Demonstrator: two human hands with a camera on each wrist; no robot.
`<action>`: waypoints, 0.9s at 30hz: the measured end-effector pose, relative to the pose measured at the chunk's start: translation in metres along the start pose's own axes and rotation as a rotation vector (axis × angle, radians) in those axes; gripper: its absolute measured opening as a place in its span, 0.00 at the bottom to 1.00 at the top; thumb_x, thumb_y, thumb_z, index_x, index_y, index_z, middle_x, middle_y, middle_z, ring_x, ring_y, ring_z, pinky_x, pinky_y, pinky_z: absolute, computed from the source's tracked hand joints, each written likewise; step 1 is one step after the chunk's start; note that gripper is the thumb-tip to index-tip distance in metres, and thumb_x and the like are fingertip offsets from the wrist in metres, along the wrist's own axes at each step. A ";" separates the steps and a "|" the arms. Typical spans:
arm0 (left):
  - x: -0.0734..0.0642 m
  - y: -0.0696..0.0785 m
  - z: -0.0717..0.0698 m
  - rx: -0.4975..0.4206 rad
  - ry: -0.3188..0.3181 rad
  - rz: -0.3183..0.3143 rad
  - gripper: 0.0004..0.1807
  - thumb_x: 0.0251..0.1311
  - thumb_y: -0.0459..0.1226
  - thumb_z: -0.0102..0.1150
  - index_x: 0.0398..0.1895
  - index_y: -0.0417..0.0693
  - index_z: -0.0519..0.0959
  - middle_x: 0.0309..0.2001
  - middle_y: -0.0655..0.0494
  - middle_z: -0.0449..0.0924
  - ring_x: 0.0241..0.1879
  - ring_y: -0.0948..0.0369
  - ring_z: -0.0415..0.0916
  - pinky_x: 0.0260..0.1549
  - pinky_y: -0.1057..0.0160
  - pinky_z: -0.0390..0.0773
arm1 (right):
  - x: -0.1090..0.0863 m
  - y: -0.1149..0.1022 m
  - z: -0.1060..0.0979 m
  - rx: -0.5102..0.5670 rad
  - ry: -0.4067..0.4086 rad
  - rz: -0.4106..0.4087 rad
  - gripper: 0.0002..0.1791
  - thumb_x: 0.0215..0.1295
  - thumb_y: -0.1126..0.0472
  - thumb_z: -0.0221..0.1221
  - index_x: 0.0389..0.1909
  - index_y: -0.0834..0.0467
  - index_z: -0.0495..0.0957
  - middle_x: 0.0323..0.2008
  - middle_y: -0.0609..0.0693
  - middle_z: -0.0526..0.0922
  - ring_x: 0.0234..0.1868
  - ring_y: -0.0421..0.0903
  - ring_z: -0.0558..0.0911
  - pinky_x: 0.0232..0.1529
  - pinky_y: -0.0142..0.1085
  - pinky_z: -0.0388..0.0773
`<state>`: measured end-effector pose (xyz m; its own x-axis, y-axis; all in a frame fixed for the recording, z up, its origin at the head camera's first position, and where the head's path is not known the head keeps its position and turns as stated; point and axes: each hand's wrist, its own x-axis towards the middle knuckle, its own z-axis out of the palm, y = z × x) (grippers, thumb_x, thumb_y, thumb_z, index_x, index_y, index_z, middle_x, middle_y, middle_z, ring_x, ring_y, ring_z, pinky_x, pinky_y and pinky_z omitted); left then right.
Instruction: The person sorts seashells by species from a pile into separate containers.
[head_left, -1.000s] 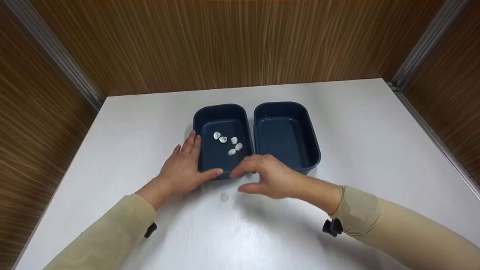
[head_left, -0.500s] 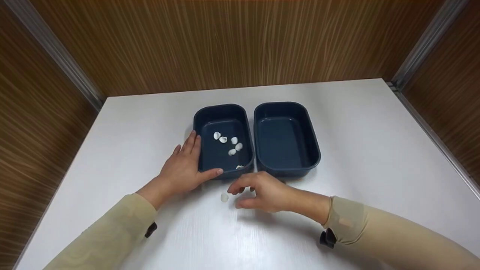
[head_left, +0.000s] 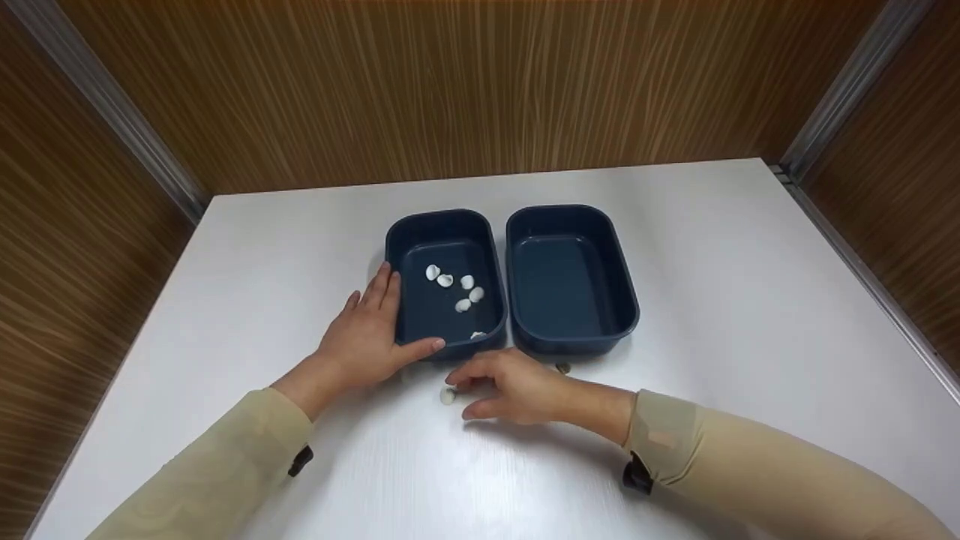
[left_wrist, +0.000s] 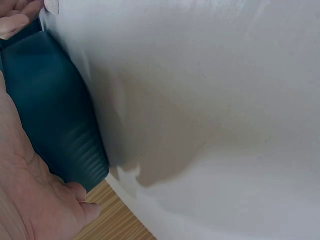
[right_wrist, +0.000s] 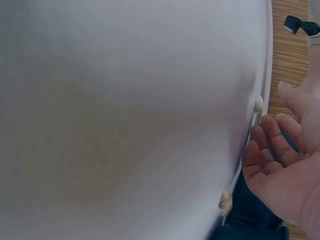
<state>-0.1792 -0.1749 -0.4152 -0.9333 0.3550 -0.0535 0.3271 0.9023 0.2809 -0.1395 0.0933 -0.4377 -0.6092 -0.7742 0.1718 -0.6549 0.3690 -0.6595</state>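
Observation:
The left hand (head_left: pixel 360 330) lies along the near left corner of the left dark blue tub (head_left: pixel 450 214), fingers on its side wall and thumb at its front rim. In the left wrist view this hand (left_wrist: pixel 35 175) presses flat to the tub wall (left_wrist: pixel 55 100). Several white seashells (head_left: pixel 445 280) lie inside that tub. Just in front of it, the right hand (head_left: pixel 517 386) hovers low with bent fingers and the thumb apart. Its index fingertip is right at a white seashell (head_left: pixel 448 396) on the table; the right wrist view shows that shell (right_wrist: pixel 258 104) beyond the fingertips.
A second dark blue tub (head_left: pixel 574 346) stands right of the first, with nothing inside. A small brownish shell (head_left: pixel 562 368) lies in front of it, behind the right wrist. The white table (head_left: pixel 720 300) is bounded by wood-grain panels (head_left: pixel 480 90) at the back and sides.
The right hand has moved from the left tub's front rim down and slightly left to the shell on the table. Another shell now shows inside that tub's front wall. The left hand stays put.

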 end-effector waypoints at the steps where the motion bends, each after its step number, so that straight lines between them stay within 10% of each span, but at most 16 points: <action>1: 0.000 0.000 0.000 0.002 -0.001 0.000 0.73 0.59 0.83 0.43 0.85 0.33 0.39 0.86 0.39 0.30 0.84 0.45 0.43 0.80 0.40 0.45 | 0.000 0.001 0.001 -0.001 0.001 -0.001 0.22 0.63 0.61 0.76 0.57 0.61 0.86 0.48 0.53 0.89 0.52 0.46 0.86 0.59 0.37 0.80; 27: 0.001 -0.001 0.000 0.002 0.014 0.014 0.73 0.59 0.82 0.44 0.85 0.32 0.40 0.86 0.37 0.31 0.84 0.44 0.43 0.79 0.40 0.46 | 0.005 0.006 0.012 -0.064 -0.069 0.079 0.29 0.62 0.59 0.76 0.65 0.55 0.84 0.51 0.50 0.84 0.50 0.44 0.80 0.54 0.37 0.79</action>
<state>-0.1799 -0.1751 -0.4158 -0.9304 0.3647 -0.0364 0.3408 0.8975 0.2800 -0.1416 0.0859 -0.4495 -0.6292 -0.7742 0.0687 -0.6345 0.4606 -0.6206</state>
